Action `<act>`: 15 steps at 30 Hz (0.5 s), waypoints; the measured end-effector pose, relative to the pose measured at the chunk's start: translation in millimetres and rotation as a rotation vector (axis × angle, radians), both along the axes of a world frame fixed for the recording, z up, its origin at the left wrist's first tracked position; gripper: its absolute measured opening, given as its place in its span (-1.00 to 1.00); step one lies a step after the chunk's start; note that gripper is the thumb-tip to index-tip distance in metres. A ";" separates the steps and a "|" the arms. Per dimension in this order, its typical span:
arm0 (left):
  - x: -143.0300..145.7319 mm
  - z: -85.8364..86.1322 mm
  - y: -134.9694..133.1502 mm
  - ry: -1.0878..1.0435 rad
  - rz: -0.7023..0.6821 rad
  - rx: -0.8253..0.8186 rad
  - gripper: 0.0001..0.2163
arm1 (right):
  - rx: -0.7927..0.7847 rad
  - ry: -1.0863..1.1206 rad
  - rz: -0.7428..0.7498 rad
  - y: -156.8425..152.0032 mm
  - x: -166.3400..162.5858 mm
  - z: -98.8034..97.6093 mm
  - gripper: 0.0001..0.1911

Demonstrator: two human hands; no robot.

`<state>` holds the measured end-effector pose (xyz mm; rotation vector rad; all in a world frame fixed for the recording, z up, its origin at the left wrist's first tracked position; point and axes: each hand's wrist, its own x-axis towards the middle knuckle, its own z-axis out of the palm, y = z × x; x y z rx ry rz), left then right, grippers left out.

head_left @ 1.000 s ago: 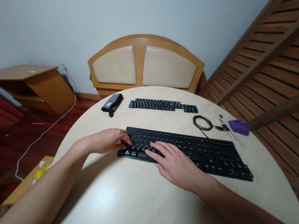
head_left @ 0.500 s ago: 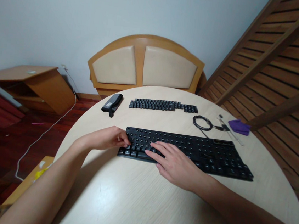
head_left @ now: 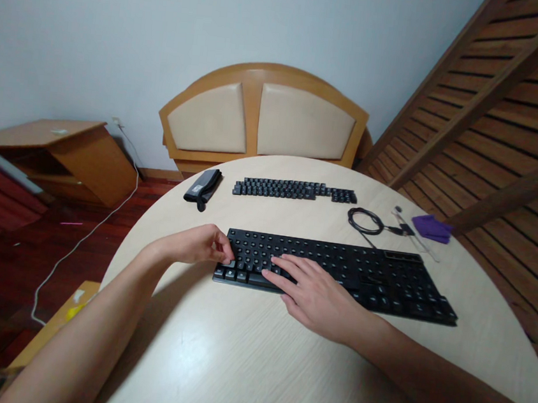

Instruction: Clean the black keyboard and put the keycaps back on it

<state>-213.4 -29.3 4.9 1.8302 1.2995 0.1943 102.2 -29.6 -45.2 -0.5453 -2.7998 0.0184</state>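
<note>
Left hand point(head_left: 207, 245) bends at the keyboard's point(head_left: 362, 270) left end; grip cannot be told. Right hand point(head_left: 309, 297) lies outstretched, grasping nothing; uneven pressure could skid the keyboard.

The keyboard point(head_left: 357, 273) is black with whitish marks; the separate keycaps point(head_left: 277, 188) are black; the folded pouch point(head_left: 201, 186) grey and black; the cloth point(head_left: 432, 228) purple; the tabletop point(head_left: 233, 358) pale beige, faintly grained.

Right hand point(head_left: 316, 299) hides part of keyboard point(head_left: 353, 262). Left hand point(head_left: 201, 244) covers some of its left edge; whether fingertips pinch anything, unclear. Legends on loose keycaps point(head_left: 275, 187) too small. Table point(head_left: 217, 375), 2 forearms point(head_left: 407, 354) cut off by frame edges.
</note>
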 end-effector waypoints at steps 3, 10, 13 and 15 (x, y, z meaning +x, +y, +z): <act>-0.1 -0.1 1.7 0.022 0.012 -0.009 -0.81 | 0.000 -0.005 0.001 -0.1 -0.1 0.6 -0.50; -4.1 -3.4 7.0 -0.007 0.005 -0.042 -0.82 | -0.005 -0.022 -0.005 -0.4 -0.5 1.0 -0.50; -5.6 -4.2 8.0 0.000 0.012 -0.042 -0.82 | -0.008 -0.029 -0.005 -0.4 -0.7 0.8 -0.49; -5.2 -4.3 7.6 0.007 0.020 -0.041 -0.82 | -0.010 -0.028 -0.005 -0.3 -0.7 0.6 -0.49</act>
